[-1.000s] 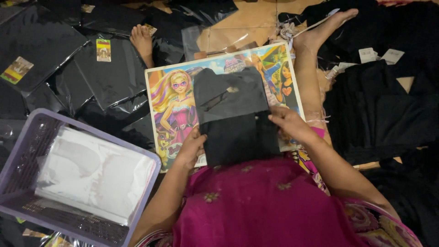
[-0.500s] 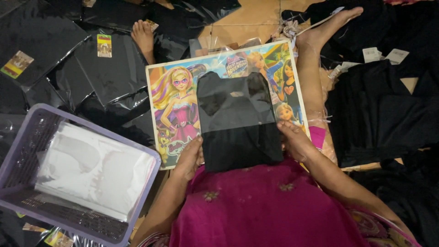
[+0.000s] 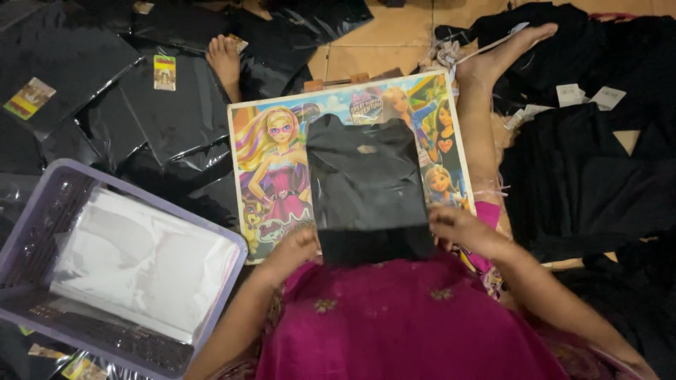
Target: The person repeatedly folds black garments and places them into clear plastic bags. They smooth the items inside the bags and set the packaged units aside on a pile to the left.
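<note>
On the colourful cartoon board [image 3: 271,176] that lies on the floor in front of the seated person, a folded black garment [image 3: 366,186] sits inside a clear plastic sleeve, its near end dark and seemingly uncovered. The left hand [image 3: 299,248] rests at the near left corner of that packet and the right hand [image 3: 458,229] at its near right corner; both hands are apart, one on each side, fingers curled onto the packet's near edge, though whether they pinch the plastic or only press it flat I cannot tell.

Judging by this, the step in hand is the bagging of the garment: the cloth is mostly in the sleeve and the open near end looks unfinished. The next move calls for both hands to keep the packet square on the board while the loose end is tucked or folded, without creasing the cloth.

To the near left stands a lilac plastic basket [image 3: 42,204] with a stack of clear sleeves [image 3: 141,260]. Bagged black packets [image 3: 162,112] lie far left, and loose black garments [image 3: 598,183] are heaped on the right.
</note>
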